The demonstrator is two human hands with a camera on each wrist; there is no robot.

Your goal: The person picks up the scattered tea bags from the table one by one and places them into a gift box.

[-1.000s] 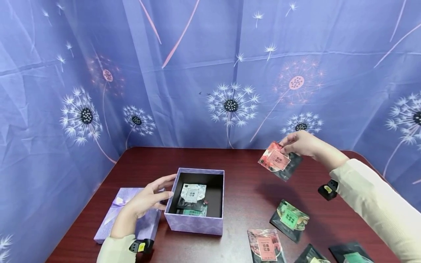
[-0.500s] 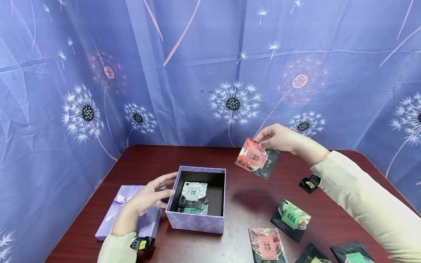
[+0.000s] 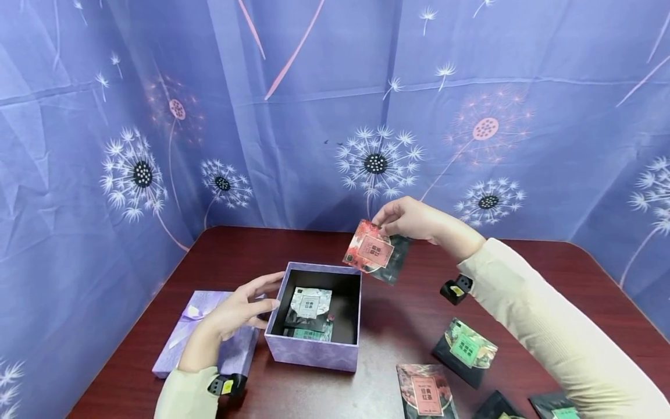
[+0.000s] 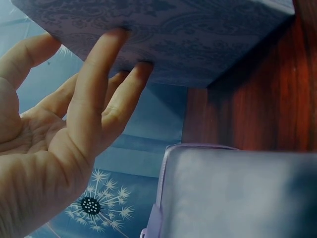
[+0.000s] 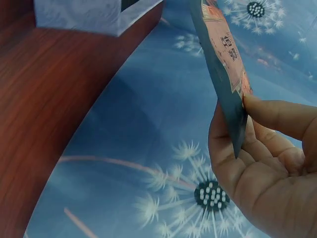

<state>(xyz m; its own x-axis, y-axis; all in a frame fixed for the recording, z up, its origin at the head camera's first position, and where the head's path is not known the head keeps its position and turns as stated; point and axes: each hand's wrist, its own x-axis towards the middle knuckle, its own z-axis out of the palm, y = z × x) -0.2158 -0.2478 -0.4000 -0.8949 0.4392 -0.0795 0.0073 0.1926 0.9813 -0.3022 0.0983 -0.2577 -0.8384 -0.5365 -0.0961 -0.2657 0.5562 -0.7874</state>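
Note:
My right hand (image 3: 408, 220) pinches a red-and-black tea sachet (image 3: 374, 247) by its upper edge, in the air by the box's back right corner. In the right wrist view the sachet (image 5: 225, 54) appears nearly edge-on between thumb and fingers. An uncovered purple box (image 3: 311, 352) with a dark inside stands on the table. Inside lie a silver-white tea sachet (image 3: 309, 305) and, partly beneath it, a green one (image 3: 316, 333). Fingertips of my left hand (image 3: 238, 311) rest against the box's left wall; the left wrist view shows those fingers (image 4: 89, 94) extended to the patterned side.
Left of the box lies its purple lid (image 3: 238, 349) with a ribbon bow, partly behind the left forearm. On the table's right are a red sachet (image 3: 426, 390), a green sachet (image 3: 464, 349) and others cut off at the frame's lower edge. A dandelion-print curtain (image 3: 314, 145) hangs behind.
My right hand has carried the red-and-black tea sachet leftward, from above the table's right side to the box's back right corner. The left hand stays against the box.

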